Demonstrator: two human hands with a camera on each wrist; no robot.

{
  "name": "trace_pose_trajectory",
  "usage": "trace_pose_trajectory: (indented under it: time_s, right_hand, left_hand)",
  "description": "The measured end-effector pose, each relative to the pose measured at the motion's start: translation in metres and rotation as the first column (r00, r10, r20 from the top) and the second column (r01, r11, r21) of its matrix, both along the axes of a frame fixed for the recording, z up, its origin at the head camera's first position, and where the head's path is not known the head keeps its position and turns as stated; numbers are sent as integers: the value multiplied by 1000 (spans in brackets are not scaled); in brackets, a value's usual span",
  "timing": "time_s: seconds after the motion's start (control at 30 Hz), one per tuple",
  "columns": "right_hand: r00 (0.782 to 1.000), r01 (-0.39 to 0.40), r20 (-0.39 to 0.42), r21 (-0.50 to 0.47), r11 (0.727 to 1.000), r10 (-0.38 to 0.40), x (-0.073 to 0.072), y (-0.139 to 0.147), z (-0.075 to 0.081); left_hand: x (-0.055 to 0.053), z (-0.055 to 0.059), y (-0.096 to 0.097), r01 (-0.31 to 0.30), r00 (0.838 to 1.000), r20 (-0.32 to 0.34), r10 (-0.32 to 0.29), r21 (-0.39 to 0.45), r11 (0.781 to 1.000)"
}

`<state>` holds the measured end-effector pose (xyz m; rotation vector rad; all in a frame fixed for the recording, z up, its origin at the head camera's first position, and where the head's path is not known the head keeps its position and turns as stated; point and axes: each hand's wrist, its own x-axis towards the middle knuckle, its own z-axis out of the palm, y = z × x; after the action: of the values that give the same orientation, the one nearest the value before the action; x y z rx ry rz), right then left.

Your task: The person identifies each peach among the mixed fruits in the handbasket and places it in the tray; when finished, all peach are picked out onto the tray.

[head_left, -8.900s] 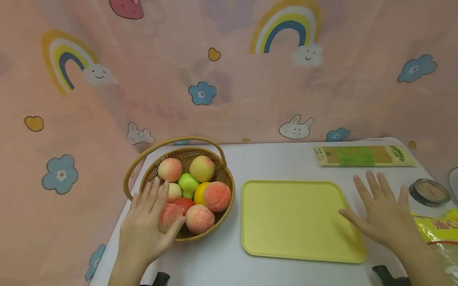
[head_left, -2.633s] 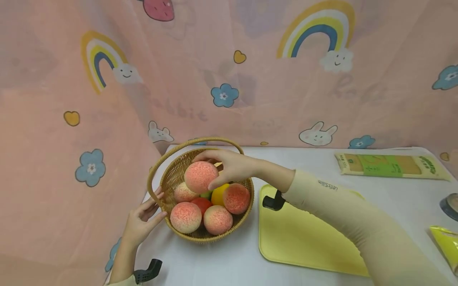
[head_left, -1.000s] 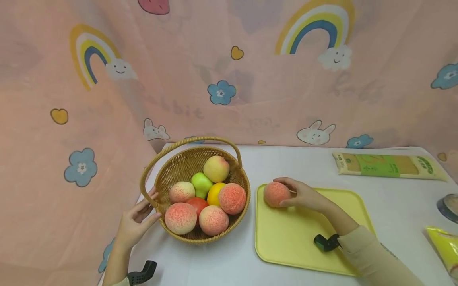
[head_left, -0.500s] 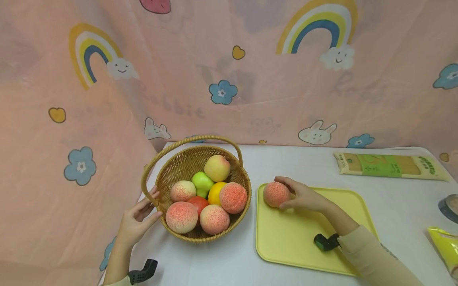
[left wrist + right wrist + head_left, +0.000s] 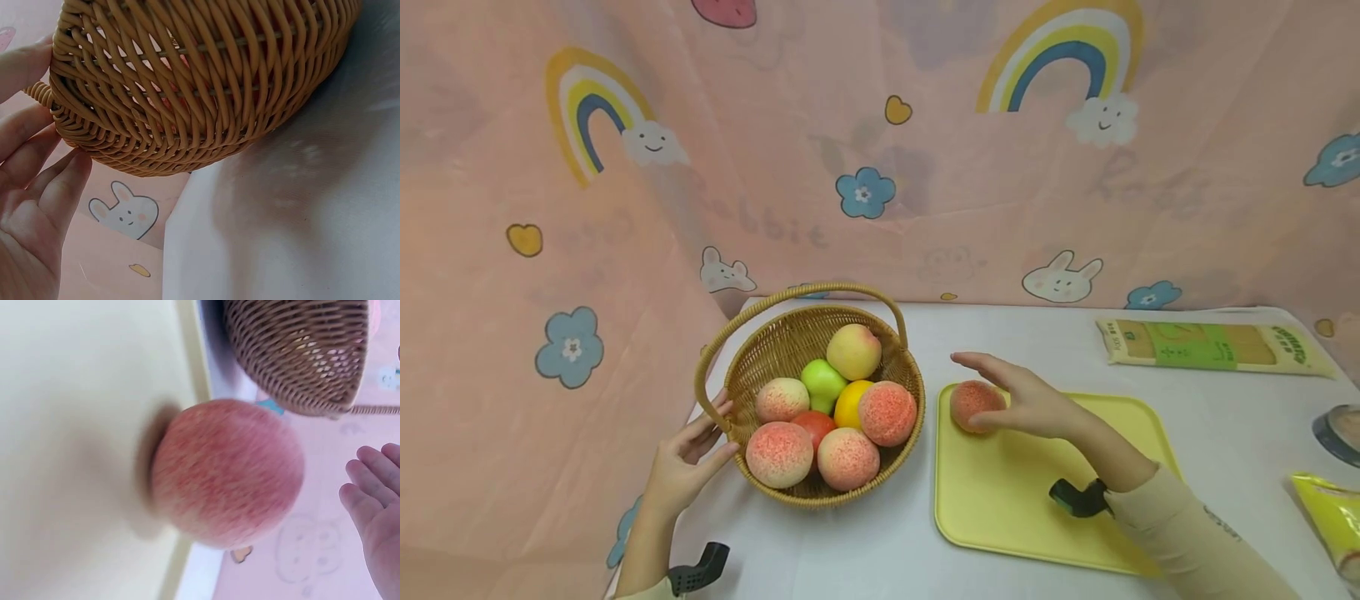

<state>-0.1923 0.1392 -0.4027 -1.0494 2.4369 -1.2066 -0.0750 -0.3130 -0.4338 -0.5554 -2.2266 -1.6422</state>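
A pink-red peach (image 5: 976,406) lies in the left far corner of the yellow tray (image 5: 1022,508). My right hand (image 5: 1026,400) is held just over and right of it, fingers stretched and thumb apart. In the right wrist view, the peach (image 5: 228,474) stands apart from the fingers. My left hand (image 5: 681,475) holds the left rim of the wicker basket (image 5: 775,337) at the handle's base, fingers and thumb to either side. Inside the basket are several peaches (image 5: 778,455), a green pear (image 5: 822,385), a yellow fruit (image 5: 850,406) and a red fruit (image 5: 814,427).
A long noodle packet (image 5: 1217,345) lies at the far right of the white table (image 5: 865,550). Along the right side are a round dark-rimmed container (image 5: 1341,433) and a yellow packet (image 5: 1330,517). A patterned pink cloth (image 5: 760,167) hangs behind and at the left.
The right hand took a peach from the basket to the tray, then let go and lifted slightly with its fingers spread. The left hand has stayed at the basket's rim.
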Motion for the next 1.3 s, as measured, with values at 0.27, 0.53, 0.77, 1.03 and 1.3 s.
trace_pose_trajectory:
  time_s: [0.27, 0.53, 0.77, 1.03, 1.3]
  right_hand:
    - [990, -137, -45, 0, 991, 137, 4, -29, 27]
    - [957, -280, -50, 79, 957, 285, 1, -60, 38]
    - [938, -335, -31, 166, 928, 344, 1, -81, 44]
    - [905, -408, -16, 256, 876, 426, -4, -90, 46]
    - [894, -435, 49, 324, 840, 445, -12, -98, 45]
  left_hand:
    - [1, 1, -1, -22, 999, 23, 22, -19, 1000]
    - [1, 1, -1, -40, 999, 27, 41, -38, 998]
    - [0, 2, 0, -16, 1000, 5, 17, -28, 999]
    - [-1, -1, -1, 10, 1000, -3, -10, -6, 1000]
    - [-2, -1, -3, 1, 1000, -2, -1, -19, 1000]
